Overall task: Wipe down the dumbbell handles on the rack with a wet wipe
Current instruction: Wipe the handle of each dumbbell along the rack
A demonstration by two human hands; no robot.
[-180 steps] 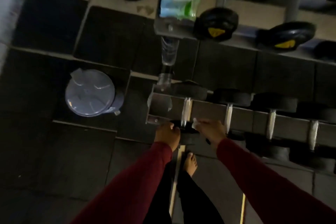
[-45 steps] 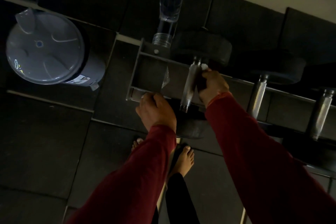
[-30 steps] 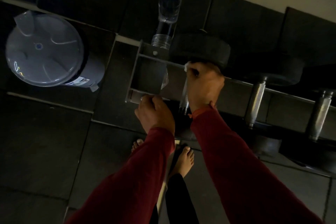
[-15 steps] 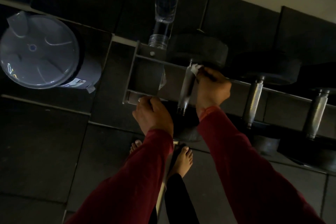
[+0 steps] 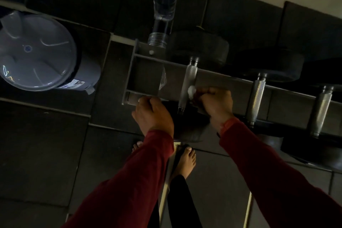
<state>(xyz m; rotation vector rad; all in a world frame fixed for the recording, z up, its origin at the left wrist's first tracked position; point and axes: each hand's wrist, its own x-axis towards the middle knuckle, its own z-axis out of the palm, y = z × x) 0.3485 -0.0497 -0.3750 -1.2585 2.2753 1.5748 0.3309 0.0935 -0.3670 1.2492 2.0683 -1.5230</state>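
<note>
Our right hand (image 5: 215,104) pinches the balled wet wipe (image 5: 191,90) against the first dumbbell handle (image 5: 187,85) on the rack (image 5: 146,96), fingers curled tight for scrubbing pressure; our left hand (image 5: 152,114) curls over the rack's front rail, likely to brace us.

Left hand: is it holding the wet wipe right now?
No, the left hand grips the rack's end, while the right hand pinches the wet wipe against the leftmost dumbbell handle.
</note>
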